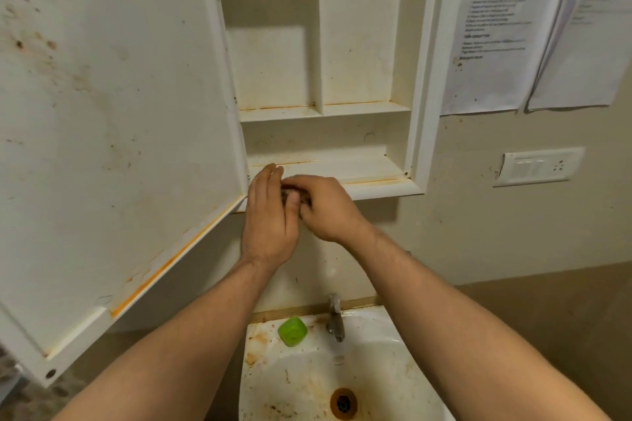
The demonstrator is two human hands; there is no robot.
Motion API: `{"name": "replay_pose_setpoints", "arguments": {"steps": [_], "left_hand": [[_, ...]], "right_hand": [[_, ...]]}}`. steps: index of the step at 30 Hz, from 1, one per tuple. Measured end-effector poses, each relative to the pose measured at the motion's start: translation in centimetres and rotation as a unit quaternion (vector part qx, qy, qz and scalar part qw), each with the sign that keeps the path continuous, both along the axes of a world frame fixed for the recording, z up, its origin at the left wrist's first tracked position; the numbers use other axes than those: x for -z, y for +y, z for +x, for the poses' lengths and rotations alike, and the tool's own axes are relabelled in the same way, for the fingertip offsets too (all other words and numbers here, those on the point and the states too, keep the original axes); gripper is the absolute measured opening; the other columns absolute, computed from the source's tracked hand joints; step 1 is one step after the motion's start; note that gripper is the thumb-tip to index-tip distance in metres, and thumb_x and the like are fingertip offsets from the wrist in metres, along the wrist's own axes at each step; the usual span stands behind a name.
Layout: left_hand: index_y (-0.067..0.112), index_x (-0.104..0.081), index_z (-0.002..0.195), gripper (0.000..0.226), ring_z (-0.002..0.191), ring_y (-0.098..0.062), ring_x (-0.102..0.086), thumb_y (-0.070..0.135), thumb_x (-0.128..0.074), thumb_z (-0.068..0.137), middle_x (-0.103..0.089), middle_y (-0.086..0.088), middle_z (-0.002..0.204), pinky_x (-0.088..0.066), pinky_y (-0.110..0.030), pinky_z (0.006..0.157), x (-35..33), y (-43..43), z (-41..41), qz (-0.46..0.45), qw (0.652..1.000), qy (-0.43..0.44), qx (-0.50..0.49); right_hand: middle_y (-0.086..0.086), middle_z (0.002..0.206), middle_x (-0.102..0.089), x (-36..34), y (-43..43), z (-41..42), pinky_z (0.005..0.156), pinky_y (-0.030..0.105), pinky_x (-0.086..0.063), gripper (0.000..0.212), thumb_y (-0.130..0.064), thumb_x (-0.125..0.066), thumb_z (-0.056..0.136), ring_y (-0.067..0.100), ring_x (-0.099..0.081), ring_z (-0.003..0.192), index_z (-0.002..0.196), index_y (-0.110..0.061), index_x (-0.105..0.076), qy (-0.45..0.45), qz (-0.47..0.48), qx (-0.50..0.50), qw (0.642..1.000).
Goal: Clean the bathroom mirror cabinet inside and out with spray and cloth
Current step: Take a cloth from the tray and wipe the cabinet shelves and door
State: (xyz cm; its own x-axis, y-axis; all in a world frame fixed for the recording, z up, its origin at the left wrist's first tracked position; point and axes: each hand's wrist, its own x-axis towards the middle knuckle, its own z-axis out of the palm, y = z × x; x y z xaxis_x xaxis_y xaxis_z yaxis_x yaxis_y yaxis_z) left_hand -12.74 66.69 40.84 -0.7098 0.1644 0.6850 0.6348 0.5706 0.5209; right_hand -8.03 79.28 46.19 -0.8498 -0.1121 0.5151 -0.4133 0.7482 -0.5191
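Beige bathroom wall, and one stained white plastic mirror cabinet [328, 44] hangs open, its one spotted door [113, 120] swung left. Two bare hands meet at its bottom shelf: left hand [270, 215] and right hand [325, 208], fingers [273, 178] curled together around one small dark cloth [290, 193], mostly hidden. Near, below: one rust-marked white sink [376, 369], one metal tap [335, 318], one green soap [292, 331]. Right: two papers [496, 27], one switch plate [540, 166].
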Motion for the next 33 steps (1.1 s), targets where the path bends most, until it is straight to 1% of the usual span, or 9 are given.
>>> {"name": "replay_pose_setpoints", "arguments": {"steps": [4, 8, 12, 15, 17, 20, 26, 29, 33], "left_hand": [[0.008, -0.034, 0.157, 0.063, 0.153, -0.024, -0.025, 0.044, -0.031, 0.105, -0.034, -0.01, 0.163, -0.027, -0.046, 0.125, 0.0, 0.0, 0.3, -0.011, 1.0, 0.007, -0.006], [0.008, -0.035, 0.157, 0.064, 0.153, -0.024, -0.024, 0.047, -0.036, 0.105, -0.033, -0.009, 0.164, -0.021, -0.038, 0.127, -0.2, 0.5, 0.6, -0.118, 0.99, 0.072, 0.04], [0.008, -0.045, 0.15, 0.058, 0.145, -0.024, -0.038, 0.046, -0.04, 0.106, -0.048, -0.009, 0.154, -0.031, -0.04, 0.122, -2.0, 3.3, 1.2, -0.131, 0.983, 0.106, 0.078], [0.008, -0.056, 0.137, 0.047, 0.129, -0.023, -0.05, 0.04, -0.04, 0.106, -0.06, -0.007, 0.136, -0.041, -0.042, 0.111, -2.8, 4.5, 1.4, -0.123, 0.978, 0.119, 0.116], [0.007, -0.057, 0.133, 0.046, 0.123, -0.024, -0.052, 0.041, -0.042, 0.106, -0.061, -0.007, 0.131, -0.043, -0.039, 0.108, -2.9, 4.7, 1.4, -0.152, 0.969, 0.139, 0.136], [0.006, -0.061, 0.126, 0.035, 0.116, -0.024, -0.054, 0.031, -0.049, 0.105, -0.064, -0.008, 0.123, -0.045, -0.038, 0.102, -2.8, 4.6, 0.9, -0.187, 0.96, 0.155, 0.139], [0.016, -0.067, 0.101, 0.028, 0.081, -0.015, -0.061, 0.024, -0.042, 0.108, -0.067, 0.006, 0.087, -0.051, -0.037, 0.07, -4.7, 4.8, -0.5, 0.056, 0.997, 0.0, 0.044], [0.019, -0.07, 0.1, 0.03, 0.074, -0.013, -0.062, 0.028, -0.043, 0.108, -0.067, 0.007, 0.079, -0.049, -0.032, 0.062, -5.9, 5.0, -0.6, 0.09, 0.996, -0.025, 0.003], [0.019, -0.067, 0.093, 0.03, 0.068, -0.021, -0.066, 0.028, -0.042, 0.108, -0.069, 0.001, 0.079, -0.054, -0.036, 0.057, -6.5, 5.6, -0.2, 0.119, 0.99, -0.074, -0.032]], "right_hand": [[-0.005, 0.087, -0.071, 0.3, 2.6, 1.0, 0.063, 0.025, -0.055, 0.023, -0.014, -0.065, 0.09, 0.009, -0.07, 0.072, 0.111, -0.021, -0.066, 0.016, -0.306, 0.137, 0.942], [0.02, 0.091, -0.069, -0.9, 6.5, 1.9, 0.068, 0.033, -0.056, 0.022, -0.001, -0.047, 0.082, 0.033, -0.069, 0.08, 0.098, -0.003, -0.062, -0.16, -0.621, -0.015, 0.767], [0.025, 0.1, -0.074, -0.1, 7.7, 2.8, 0.082, 0.044, -0.061, 0.036, 0.016, -0.039, 0.086, 0.037, -0.072, 0.091, 0.106, 0.007, -0.068, -0.161, -0.558, -0.003, 0.814], [0.015, 0.075, -0.074, -0.1, 7.9, 3.2, 0.051, 0.035, -0.054, 0.019, 0.007, -0.053, 0.091, 0.029, -0.069, 0.066, 0.088, -0.001, -0.07, -0.139, -0.482, 0.045, 0.864], [0.016, 0.08, -0.077, -0.2, 8.3, 3.3, 0.056, 0.037, -0.059, 0.005, -0.008, -0.065, 0.093, 0.031, -0.073, 0.067, 0.089, -0.006, -0.067, -0.145, -0.502, 0.06, 0.85], [0.019, 0.09, -0.078, -0.3, 9.1, 3.1, 0.066, 0.042, -0.063, 0.027, -0.032, -0.073, 0.094, 0.032, -0.077, 0.078, 0.094, -0.005, -0.067, -0.163, -0.528, 0.059, 0.831], [0.012, 0.091, -0.079, -0.7, 10.6, 3.1, 0.059, 0.031, -0.059, 0.033, -0.04, -0.062, 0.1, 0.022, -0.075, 0.074, 0.088, -0.012, -0.074, -0.186, -0.453, 0.049, 0.871], [0.012, 0.096, -0.079, -1.4, 10.5, 3.2, 0.05, 0.023, -0.053, 0.037, -0.038, -0.056, 0.103, 0.016, -0.075, 0.07, 0.099, -0.008, -0.077, -0.196, -0.502, 0.02, 0.842], [0.017, 0.108, -0.077, -2.0, 10.6, 3.6, 0.064, 0.032, -0.062, 0.026, -0.033, -0.061, 0.1, 0.026, -0.077, 0.089, 0.102, -0.009, -0.07, -0.159, -0.658, -0.031, 0.736]]}}
